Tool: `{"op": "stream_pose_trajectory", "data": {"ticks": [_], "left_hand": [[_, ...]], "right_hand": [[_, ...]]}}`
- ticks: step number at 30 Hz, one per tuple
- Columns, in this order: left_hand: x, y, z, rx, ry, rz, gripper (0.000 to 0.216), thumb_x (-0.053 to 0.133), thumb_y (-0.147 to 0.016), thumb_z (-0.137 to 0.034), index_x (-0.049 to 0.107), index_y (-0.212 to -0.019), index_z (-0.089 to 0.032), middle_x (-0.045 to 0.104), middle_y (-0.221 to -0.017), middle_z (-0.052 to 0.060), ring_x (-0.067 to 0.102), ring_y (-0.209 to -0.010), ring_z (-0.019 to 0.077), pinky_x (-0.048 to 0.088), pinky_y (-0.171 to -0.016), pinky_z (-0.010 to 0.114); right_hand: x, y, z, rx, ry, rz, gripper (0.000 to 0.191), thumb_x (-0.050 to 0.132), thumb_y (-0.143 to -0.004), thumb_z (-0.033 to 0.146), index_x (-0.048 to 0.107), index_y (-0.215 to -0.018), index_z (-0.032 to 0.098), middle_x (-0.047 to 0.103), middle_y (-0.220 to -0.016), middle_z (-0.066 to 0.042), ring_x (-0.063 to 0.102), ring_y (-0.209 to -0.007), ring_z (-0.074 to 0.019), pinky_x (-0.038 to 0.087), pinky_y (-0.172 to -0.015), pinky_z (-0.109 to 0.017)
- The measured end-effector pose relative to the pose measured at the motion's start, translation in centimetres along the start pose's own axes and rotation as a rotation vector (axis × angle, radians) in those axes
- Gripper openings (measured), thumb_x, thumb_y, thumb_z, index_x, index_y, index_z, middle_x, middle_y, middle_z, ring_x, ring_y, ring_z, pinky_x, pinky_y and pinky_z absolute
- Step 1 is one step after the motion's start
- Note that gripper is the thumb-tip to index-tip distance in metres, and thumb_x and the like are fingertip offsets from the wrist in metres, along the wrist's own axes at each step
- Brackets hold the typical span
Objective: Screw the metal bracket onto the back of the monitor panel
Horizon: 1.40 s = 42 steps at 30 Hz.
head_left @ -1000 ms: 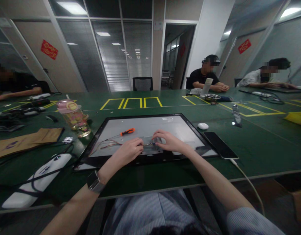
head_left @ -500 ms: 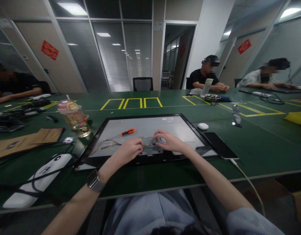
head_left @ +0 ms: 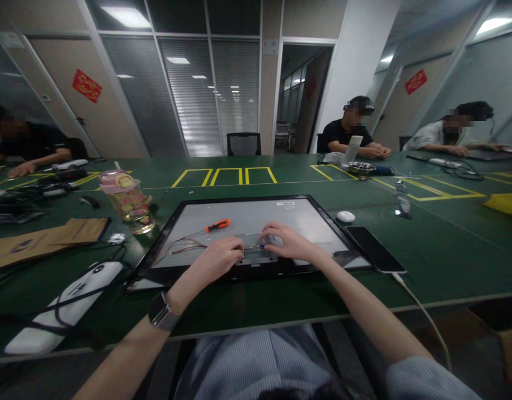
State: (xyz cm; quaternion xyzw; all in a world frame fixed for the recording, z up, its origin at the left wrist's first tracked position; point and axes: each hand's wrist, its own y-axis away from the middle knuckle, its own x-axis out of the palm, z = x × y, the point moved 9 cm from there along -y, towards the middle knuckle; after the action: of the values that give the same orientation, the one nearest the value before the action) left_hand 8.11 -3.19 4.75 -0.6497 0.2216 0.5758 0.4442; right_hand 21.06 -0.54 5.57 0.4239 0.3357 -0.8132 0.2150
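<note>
A flat display panel (head_left: 247,214) with a grey back and black frame lies on the green table in front of me. Near its front edge, my left hand (head_left: 223,256) pinches something small that its fingers hide. My right hand (head_left: 286,240) arches over a metal bracket (head_left: 256,256), its thumb and fingers bent around a small part I cannot make out. Thin cables (head_left: 188,243) run along the panel to the left of my hands. An orange and black screwdriver (head_left: 218,225) rests on the panel just beyond my left hand.
To the right lie a phone (head_left: 374,248) with a charging cable and a white earbud case (head_left: 345,216). On the left are a drink bottle (head_left: 128,203), a brown paper bag (head_left: 51,239) and a white power strip (head_left: 66,308) with black cords. Other people sit across the table.
My hands stay at the same spot on the panel, with only slight finger movement. At the far left, a person's hand has shifted on the table.
</note>
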Motion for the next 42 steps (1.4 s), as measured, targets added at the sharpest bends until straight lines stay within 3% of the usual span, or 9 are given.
{"op": "stream_pose_trajectory", "data": {"ticks": [7,14,21,28,31,34,36,39,42], "left_hand": [[-0.4,0.1,0.2,0.001,0.063,-0.075,0.019,0.054,-0.088,-0.009,0.069,-0.08,-0.018,0.067,-0.092,0.003,0.063,-0.083,0.0149,0.049,-0.075,0.025],[-3.3,1.5,4.9,-0.147,0.08,-0.398,0.016,0.051,-0.091,-0.019,0.067,-0.089,-0.018,0.069,-0.092,0.006,0.066,-0.087,0.0175,0.053,-0.08,0.03],[0.0,2.5,12.5,-0.49,-0.089,-0.085,0.023,0.044,-0.092,-0.019,0.066,-0.098,-0.013,0.067,-0.099,0.013,0.064,-0.094,0.0241,0.05,-0.086,0.036],[1.8,1.8,16.4,-0.65,-0.12,0.153,0.021,0.054,-0.088,-0.025,0.066,-0.103,-0.016,0.069,-0.104,0.013,0.064,-0.102,0.0263,0.048,-0.086,0.033],[1.7,0.7,15.5,-0.678,-0.126,0.166,0.017,0.051,-0.088,-0.02,0.067,-0.087,-0.013,0.069,-0.086,0.014,0.067,-0.085,0.0264,0.05,-0.075,0.033],[0.5,-0.7,12.9,-0.668,-0.147,0.103,0.022,0.044,-0.093,-0.018,0.064,-0.094,-0.01,0.066,-0.092,0.017,0.066,-0.085,0.0282,0.05,-0.072,0.035],[-0.9,-1.8,10.5,-0.641,-0.161,0.024,0.025,0.037,-0.096,-0.019,0.059,-0.106,-0.011,0.062,-0.104,0.017,0.065,-0.09,0.0273,0.049,-0.072,0.035],[-3.6,-3.7,5.6,-0.462,-0.029,-0.251,0.019,0.043,-0.097,-0.022,0.057,-0.106,-0.013,0.061,-0.103,0.011,0.064,-0.088,0.0227,0.049,-0.073,0.032],[-4.1,-5.0,1.8,-0.279,0.165,-0.346,0.014,0.05,-0.095,-0.022,0.058,-0.103,-0.015,0.061,-0.1,0.007,0.062,-0.084,0.0176,0.05,-0.074,0.029]], "right_hand": [[0.0,-0.1,-0.2,0.011,0.007,0.002,0.019,0.06,-0.087,0.021,0.064,-0.106,0.018,0.06,-0.11,-0.01,0.062,-0.1,-0.0225,0.048,-0.091,-0.037],[-1.1,-0.2,-0.6,0.036,-0.002,-0.096,0.019,0.045,-0.094,0.017,0.064,-0.091,0.016,0.063,-0.102,-0.01,0.062,-0.093,-0.0208,0.048,-0.085,-0.035],[-1.2,-0.2,-1.6,0.09,0.036,-0.133,0.017,0.042,-0.094,0.016,0.058,-0.088,0.017,0.062,-0.091,-0.008,0.06,-0.085,-0.0199,0.047,-0.08,-0.034],[-0.9,-0.2,-2.5,0.135,0.09,-0.15,0.018,0.04,-0.095,0.018,0.055,-0.085,0.018,0.06,-0.085,-0.006,0.059,-0.08,-0.019,0.047,-0.076,-0.032],[-1.3,-0.2,-2.9,0.146,0.067,-0.213,0.02,0.044,-0.094,0.025,0.054,-0.079,0.019,0.061,-0.082,-0.006,0.06,-0.078,-0.0197,0.048,-0.076,-0.034],[-2.2,-0.1,-3.3,0.182,-0.07,-0.342,0.016,0.054,-0.089,0.03,0.056,-0.078,0.018,0.064,-0.082,-0.006,0.062,-0.081,-0.0205,0.05,-0.08,-0.039],[-2.3,-0.1,-3.8,0.233,-0.295,-0.404,0.015,0.06,-0.085,0.032,0.061,-0.089,0.018,0.068,-0.088,-0.007,0.066,-0.084,-0.0202,0.052,-0.083,-0.04],[-0.8,-0.5,-3.8,0.303,-0.772,-0.397,0.038,0.065,-0.081,0.039,0.06,-0.112,0.02,0.071,-0.099,-0.007,0.07,-0.085,-0.0192,0.056,-0.084,-0.042],[-0.1,-0.7,-3.2,0.31,-1.08,-0.456,0.038,0.07,-0.077,0.042,0.064,-0.106,0.019,0.073,-0.092,-0.004,0.072,-0.079,-0.0179,0.057,-0.087,-0.042]]}}
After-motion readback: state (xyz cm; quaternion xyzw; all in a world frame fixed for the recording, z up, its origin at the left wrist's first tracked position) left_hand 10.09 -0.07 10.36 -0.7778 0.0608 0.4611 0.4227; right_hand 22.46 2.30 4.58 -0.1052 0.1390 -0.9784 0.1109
